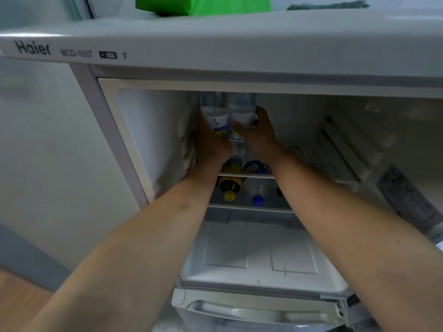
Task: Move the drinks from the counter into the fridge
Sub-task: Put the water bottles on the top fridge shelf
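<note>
Both my arms reach into the open fridge (134,130). My left hand (211,142) grips a clear bottle with a white and blue label (214,116) at the upper shelf, close to the left wall. My right hand (260,133) grips a second clear bottle (242,113) right beside the first. The two bottles touch each other. On the shelf below lie a yellow-capped bottle (230,185), a blue-capped clear bottle (257,192) and a blue-labelled drink (255,167).
A glass shelf edge (247,175) runs under my wrists, with a crisper cover (259,248) lower down. The freezer drawer handle (259,310) sits at the bottom. A green box (203,4) stands on the fridge top. A pale wall is to the left.
</note>
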`<state>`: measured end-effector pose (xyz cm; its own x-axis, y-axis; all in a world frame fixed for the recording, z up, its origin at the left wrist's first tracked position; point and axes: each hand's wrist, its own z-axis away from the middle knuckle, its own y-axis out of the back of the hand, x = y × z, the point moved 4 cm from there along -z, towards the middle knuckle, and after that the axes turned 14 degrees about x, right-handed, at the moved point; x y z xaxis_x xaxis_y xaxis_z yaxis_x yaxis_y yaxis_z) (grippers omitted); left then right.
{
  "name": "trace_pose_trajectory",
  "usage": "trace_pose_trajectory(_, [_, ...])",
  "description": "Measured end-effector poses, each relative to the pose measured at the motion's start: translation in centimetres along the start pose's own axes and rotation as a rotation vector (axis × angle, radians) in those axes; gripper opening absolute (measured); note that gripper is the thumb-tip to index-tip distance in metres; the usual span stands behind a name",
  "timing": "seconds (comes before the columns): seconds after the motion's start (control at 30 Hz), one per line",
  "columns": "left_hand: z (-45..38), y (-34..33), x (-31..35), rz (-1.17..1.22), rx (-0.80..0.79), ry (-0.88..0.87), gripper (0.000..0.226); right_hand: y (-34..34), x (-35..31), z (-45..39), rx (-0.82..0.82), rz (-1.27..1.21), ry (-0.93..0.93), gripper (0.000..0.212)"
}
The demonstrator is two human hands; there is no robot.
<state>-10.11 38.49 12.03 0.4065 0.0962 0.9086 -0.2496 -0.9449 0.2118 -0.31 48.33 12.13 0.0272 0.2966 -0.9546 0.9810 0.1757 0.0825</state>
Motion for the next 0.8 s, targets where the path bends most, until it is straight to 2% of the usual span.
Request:
trace_pose_trajectory(0.1, [2.2, -0.2, -1.6, -0.115, -0.048, 0.016, 0.078, 0.5, 1.5, 0.6, -0.020, 0.184, -0.007, 0.064])
trace_pose_trajectory(0.23, [2.6, -0.8, -1.3, 0.099, -0.007, 0.145, 0.084, 0.3, 2.5, 1.6, 0.008, 0.225, -0.041, 0.064])
trace_pose_trajectory(0.37, [2.1, -1.7, -1.2, 0.104, 0.006, 0.214, 0.087, -0.8, 2.5, 1.6, 0.013, 0.189, -0.136, 0.065])
trace_pose_trajectory(0.5, [0.6, -2.3, -1.7, 0.109, 0.021, 0.245, 0.077, -2.2, 2.6, 0.8, 0.017, 0.164, -0.218, 0.054])
trace_pose_trajectory(0.63, [-0.6, -3.0, -1.6, 0.187, 0.005, 0.284, 0.072, -3.4, 2.7, -0.3, 0.009, 0.136, -0.285, 0.057])
trace_pose_trajectory(0.8, [-1.1, -3.5, -3.1, 0.155, -0.121, 0.303, 0.043, -4.6, 2.9, -1.4, -0.038, 0.168, -0.233, 0.056])
